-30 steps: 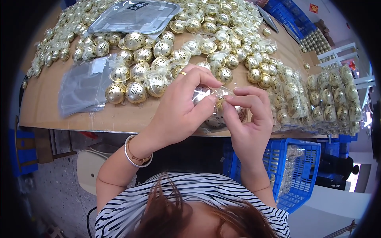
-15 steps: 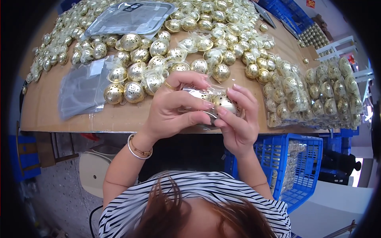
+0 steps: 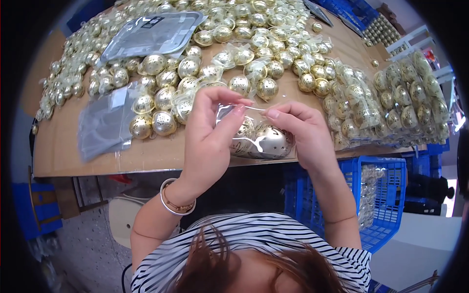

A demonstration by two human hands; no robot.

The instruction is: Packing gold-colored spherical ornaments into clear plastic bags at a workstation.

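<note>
A clear plastic bag (image 3: 254, 149) with gold patterned ball ornaments (image 3: 271, 140) inside hangs between my hands, close to the table's front edge. My left hand (image 3: 215, 124) pinches the bag's upper edge at the left between thumb and fingers. At the right end of that same edge, my right hand (image 3: 300, 127) grips it with thumb and forefinger. The top edge is stretched in a line from hand to hand. Part of the bag's left side is hidden behind my left hand.
Loose gold ball ornaments (image 3: 163, 123) with pale ribbons cover much of the table (image 3: 63, 151). Flat empty bags (image 3: 105, 129) lie at left, below a grey plastic tray (image 3: 151, 36). Filled bags (image 3: 408, 97) are stacked at right. A blue crate (image 3: 378, 234) stands below the table's right side.
My fingers have shifted from around the ball ornaments to the bag's top edge, which is now pulled taut. The ornaments sit lower, and the right forearm has moved right.
</note>
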